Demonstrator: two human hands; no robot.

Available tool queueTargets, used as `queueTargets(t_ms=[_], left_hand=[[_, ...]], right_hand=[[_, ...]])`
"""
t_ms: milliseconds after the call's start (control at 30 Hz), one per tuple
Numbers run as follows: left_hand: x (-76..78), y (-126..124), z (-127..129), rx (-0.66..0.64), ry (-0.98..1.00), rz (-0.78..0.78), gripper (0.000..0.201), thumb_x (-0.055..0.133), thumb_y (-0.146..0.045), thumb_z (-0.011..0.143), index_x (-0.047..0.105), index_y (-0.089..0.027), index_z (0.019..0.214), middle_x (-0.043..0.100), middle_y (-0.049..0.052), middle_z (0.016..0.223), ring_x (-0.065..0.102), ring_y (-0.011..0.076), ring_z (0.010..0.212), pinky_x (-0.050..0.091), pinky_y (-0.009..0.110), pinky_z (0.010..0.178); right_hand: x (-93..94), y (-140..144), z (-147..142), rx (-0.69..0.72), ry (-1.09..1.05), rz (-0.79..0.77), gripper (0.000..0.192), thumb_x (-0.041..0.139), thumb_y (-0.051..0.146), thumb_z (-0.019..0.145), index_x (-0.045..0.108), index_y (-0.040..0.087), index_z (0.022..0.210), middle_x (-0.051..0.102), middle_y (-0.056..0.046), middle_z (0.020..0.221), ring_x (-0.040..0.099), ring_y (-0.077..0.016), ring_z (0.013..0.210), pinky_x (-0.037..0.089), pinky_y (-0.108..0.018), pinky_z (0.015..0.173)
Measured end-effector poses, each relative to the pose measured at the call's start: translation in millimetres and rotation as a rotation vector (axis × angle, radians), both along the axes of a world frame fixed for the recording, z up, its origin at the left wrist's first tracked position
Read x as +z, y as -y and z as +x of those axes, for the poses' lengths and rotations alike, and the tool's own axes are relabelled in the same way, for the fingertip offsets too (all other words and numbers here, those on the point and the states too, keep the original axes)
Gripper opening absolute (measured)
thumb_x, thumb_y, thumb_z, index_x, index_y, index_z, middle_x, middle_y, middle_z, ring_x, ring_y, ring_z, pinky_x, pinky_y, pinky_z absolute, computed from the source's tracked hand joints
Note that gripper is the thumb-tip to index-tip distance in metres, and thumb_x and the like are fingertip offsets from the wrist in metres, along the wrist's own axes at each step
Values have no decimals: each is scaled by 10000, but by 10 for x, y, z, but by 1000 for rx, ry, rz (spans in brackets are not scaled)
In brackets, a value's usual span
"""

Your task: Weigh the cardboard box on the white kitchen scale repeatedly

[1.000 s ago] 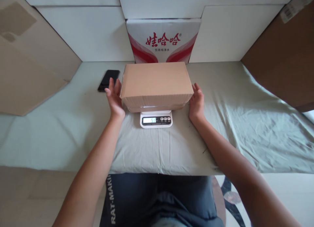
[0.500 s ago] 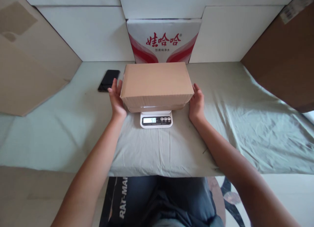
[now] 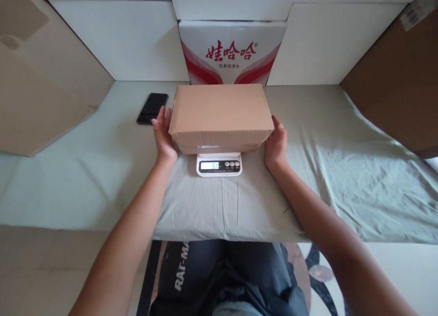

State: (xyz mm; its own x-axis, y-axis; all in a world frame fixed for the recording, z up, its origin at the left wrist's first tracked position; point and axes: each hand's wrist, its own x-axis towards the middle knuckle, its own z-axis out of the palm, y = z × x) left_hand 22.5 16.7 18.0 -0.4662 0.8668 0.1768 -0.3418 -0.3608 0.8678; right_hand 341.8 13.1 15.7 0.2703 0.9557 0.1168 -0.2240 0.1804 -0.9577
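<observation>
A closed brown cardboard box (image 3: pixel 219 113) rests on a small white digital scale (image 3: pixel 219 164) whose display is lit. My left hand (image 3: pixel 163 136) lies flat against the box's left end, fingers straight and pointing away from me. At the box's right end my right hand (image 3: pixel 276 142) is pressed the same way. The box sits between my two palms and still rests on the scale.
A pale green cloth (image 3: pixel 325 170) covers the table. A black phone (image 3: pixel 152 107) lies left of the box. A white carton with red print (image 3: pixel 232 51) stands behind it. Brown cardboard sheets lean at the left (image 3: pixel 41 88) and right (image 3: pixel 400 88).
Both hands have closed in from just beside the box to touch its ends. The box and scale have stayed put. My view has tilted slightly.
</observation>
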Motion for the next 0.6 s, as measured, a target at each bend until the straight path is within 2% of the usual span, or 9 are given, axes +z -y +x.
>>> queueTargets(t_ms=[67, 200, 333, 467, 600], left_hand=[[22, 22, 14, -4, -34, 10, 797, 355, -768, 1037, 562, -170, 1521, 568, 161, 1644, 499, 327, 1568, 418, 490, 1288], [54, 64, 18, -20, -117, -6, 848, 203, -812, 1031, 637, -231, 1471, 603, 74, 1624, 384, 336, 1644, 390, 537, 1301], [60, 87, 19, -34, -176, -22, 848, 373, -901, 942, 631, -280, 1458, 588, 57, 1645, 393, 326, 1642, 389, 491, 1326], [88, 155, 75, -26, -181, 13, 918, 408, -924, 903, 586, -234, 1482, 570, 119, 1652, 453, 335, 1605, 385, 496, 1323], [148, 306, 179, 34, -206, 27, 924, 494, -921, 856, 634, -212, 1431, 608, 152, 1609, 509, 350, 1560, 402, 495, 1308]], right_hand=[[9, 6, 0, 7, -2, 3, 808, 567, 824, 758, 593, 325, 1393, 555, -46, 1646, 458, -340, 1618, 294, -621, 1385], [45, 45, -28, 24, -10, 26, 769, 591, 796, 771, 616, 312, 1369, 565, -55, 1639, 450, -349, 1623, 281, -628, 1388], [79, 89, -78, 58, -42, 76, 662, 580, 747, 844, 655, 319, 1344, 615, -43, 1602, 462, -324, 1618, 269, -598, 1400], [84, 102, -96, 67, -63, 91, 627, 599, 729, 842, 670, 329, 1319, 638, -30, 1582, 462, -323, 1617, 258, -597, 1407], [128, 159, -110, 90, -38, 100, 617, 585, 736, 856, 653, 359, 1339, 622, -13, 1602, 432, -324, 1638, 236, -618, 1414]])
